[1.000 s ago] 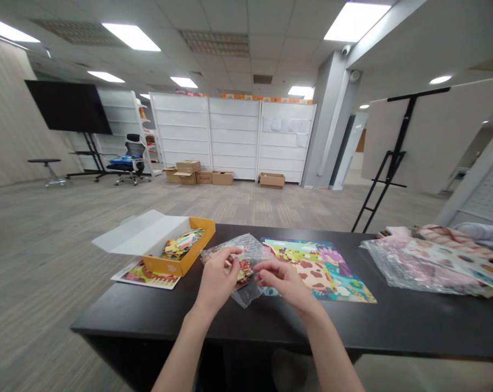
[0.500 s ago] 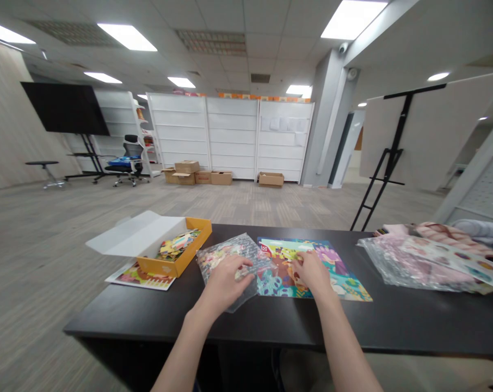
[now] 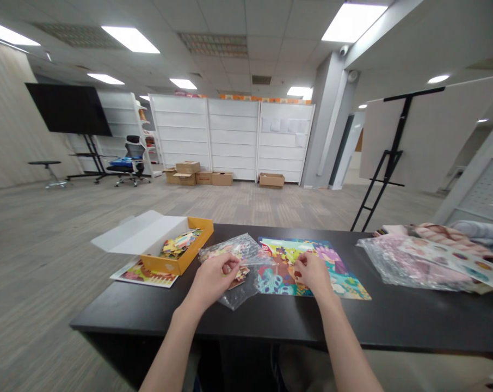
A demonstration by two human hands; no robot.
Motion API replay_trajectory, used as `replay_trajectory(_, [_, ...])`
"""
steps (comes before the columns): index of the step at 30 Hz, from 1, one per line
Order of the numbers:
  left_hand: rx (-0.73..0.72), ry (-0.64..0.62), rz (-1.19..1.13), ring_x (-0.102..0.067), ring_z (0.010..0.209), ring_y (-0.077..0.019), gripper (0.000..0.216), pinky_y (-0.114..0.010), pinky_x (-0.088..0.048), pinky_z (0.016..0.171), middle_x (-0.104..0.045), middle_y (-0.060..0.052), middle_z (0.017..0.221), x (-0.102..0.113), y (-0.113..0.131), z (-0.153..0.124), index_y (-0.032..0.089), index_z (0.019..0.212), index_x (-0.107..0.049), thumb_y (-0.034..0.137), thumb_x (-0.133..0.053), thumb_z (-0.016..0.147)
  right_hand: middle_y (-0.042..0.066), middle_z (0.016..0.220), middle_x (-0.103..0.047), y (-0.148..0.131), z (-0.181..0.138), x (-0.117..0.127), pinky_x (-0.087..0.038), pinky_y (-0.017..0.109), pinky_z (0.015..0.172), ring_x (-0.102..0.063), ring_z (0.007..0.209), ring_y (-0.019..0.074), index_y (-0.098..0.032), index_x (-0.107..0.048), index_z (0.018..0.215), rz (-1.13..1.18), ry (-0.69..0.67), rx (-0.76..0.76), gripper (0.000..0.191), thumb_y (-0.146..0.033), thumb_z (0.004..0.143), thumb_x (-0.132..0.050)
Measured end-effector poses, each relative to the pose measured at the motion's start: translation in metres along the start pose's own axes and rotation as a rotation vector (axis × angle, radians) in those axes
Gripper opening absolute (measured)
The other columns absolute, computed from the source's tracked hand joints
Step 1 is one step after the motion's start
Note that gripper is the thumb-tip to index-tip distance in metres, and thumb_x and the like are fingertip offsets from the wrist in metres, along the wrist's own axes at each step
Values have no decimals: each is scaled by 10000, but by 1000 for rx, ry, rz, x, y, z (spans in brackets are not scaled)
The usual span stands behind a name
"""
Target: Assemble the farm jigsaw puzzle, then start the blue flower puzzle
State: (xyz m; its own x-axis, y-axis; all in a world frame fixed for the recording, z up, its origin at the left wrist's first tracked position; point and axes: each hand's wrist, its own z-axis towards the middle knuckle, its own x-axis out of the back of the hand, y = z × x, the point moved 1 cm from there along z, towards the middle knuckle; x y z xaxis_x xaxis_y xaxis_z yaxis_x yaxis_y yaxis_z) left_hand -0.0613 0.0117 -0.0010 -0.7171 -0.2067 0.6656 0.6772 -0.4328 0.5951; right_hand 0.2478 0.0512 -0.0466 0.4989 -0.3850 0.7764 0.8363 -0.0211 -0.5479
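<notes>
My left hand [image 3: 216,280] is over a clear plastic bag [image 3: 239,298] with jigsaw pieces [image 3: 240,277] in and around it. Thumb and fingers are pinched together; whatever is between them cannot be made out. My right hand [image 3: 315,275] rests over a colourful puzzle picture [image 3: 277,283] lying flat on the dark table. Its fingertips are closed near the picture's middle, and they hide what they may hold. Left of the bag, an open yellow box [image 3: 165,265] holds a heap of puzzle pieces [image 3: 182,243].
A printed picture sheet [image 3: 144,274] lies partly under the box. At the right of the dark table [image 3: 287,321] are a plastic-wrapped pink bundle [image 3: 413,267] and a card with coloured spots [image 3: 454,258]. Beyond stand cardboard boxes [image 3: 188,174] and a black stand [image 3: 387,158].
My left fingers have gone from spread to pinched over the bag, and the hand has shifted slightly left. More pieces show beside it. My right hand has barely moved.
</notes>
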Motion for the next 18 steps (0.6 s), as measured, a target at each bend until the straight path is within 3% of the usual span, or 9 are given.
replay_trajectory(4, [62, 175, -100, -653, 658, -158, 178, -268, -510, 656, -729, -2, 759, -2, 7, 6, 218, 899, -714, 355, -613, 846, 53, 723, -718, -2, -4, 5, -498, 304, 667, -686, 694, 210, -197, -627, 714, 295, -4, -43, 80, -244, 774, -603])
replay_trajectory(8, [110, 284, -213, -658, 640, -155, 204, -265, -532, 642, -737, -14, 772, -3, 12, 9, 201, 884, -711, 381, -625, 843, 38, 697, -698, -20, -20, 15, -523, 298, 547, -643, 581, 183, -198, -613, 796, 789, -131, -86, 331, -495, 725, -740])
replay_trajectory(10, [111, 296, -244, -664, 648, -155, 204, -261, -534, 635, -737, -17, 777, -5, 13, 10, 198, 872, -709, 384, -631, 843, 21, 701, -688, -37, -32, 20, -521, 274, 534, -630, 578, 160, -199, -625, 883, 939, -216, -37, 401, -530, 716, -776])
replay_trajectory(14, [95, 293, -254, -665, 650, -152, 192, -254, -526, 617, -736, -17, 777, -7, 12, 11, 196, 878, -709, 370, -635, 843, -7, 734, -645, -71, -54, 18, -526, 240, 547, -655, 660, 149, -206, -652, 898, 1034, -419, 65, 314, -470, 762, -753])
replay_trajectory(18, [77, 286, -255, -659, 633, -144, 194, -247, -521, 603, -738, -14, 773, -5, 12, 11, 193, 887, -714, 366, -639, 844, -21, 707, -616, -89, -63, 2, -529, 245, 549, -636, 604, 127, -186, -636, 789, 954, -577, 28, 191, -363, 750, -696])
